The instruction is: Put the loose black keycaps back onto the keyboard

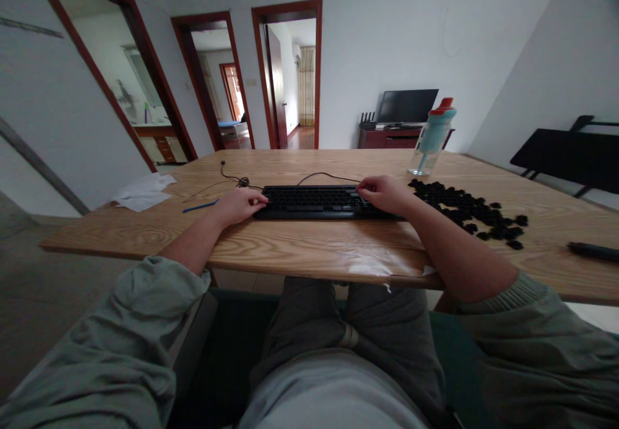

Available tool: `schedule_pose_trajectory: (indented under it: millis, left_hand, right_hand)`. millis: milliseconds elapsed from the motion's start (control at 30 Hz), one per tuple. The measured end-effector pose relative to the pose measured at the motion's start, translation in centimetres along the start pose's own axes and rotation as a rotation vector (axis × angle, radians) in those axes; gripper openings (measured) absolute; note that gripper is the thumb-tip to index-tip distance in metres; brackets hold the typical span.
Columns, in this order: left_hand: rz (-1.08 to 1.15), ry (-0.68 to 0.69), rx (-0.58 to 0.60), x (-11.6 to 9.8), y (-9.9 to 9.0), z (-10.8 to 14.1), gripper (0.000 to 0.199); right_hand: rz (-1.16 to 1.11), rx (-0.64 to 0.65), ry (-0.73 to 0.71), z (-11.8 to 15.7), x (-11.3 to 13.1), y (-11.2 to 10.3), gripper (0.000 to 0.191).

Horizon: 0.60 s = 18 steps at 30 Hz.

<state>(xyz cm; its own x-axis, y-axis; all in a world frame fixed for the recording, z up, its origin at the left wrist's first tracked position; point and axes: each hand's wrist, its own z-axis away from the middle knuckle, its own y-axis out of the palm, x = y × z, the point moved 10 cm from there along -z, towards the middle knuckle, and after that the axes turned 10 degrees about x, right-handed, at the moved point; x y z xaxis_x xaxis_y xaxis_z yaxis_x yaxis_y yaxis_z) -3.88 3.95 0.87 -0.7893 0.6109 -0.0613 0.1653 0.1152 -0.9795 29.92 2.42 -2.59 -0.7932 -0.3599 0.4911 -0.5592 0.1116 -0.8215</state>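
A black keyboard [314, 203] lies on the wooden table in front of me. My left hand [238, 206] is at its left end, fingers curled and pressed together against the edge. Over the right part of the keyboard is my right hand [384, 193], thumb and fingers drawn into a pinch; anything between the fingertips is too small to make out. To the right of that hand spreads a heap of small black pieces [464, 209], which look like loose keycaps. The right end of the keyboard is partly hidden by my right hand and wrist.
A clear bottle with a red and teal lid [428, 135] stands behind the black pieces. At left lie white paper [144, 191], a blue pen-like stick [200, 206] and a coiled black cable [242, 182]. A dark elongated object [594, 251] lies at the table's right.
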Motion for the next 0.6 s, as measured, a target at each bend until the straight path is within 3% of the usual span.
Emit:
schedule_pose_trajectory:
  millis: [400,600]
  left_hand:
    - [-0.143,0.115,-0.018,-1.0,0.1,-0.4,0.031]
    - [-0.279,0.108,-0.008,-2.0,0.3,-0.3,0.03]
  right_hand:
    - [0.001,0.002,-0.004,0.0,0.1,0.0,0.021]
    - [0.025,0.0,-0.011,0.0,0.1,0.0,0.026]
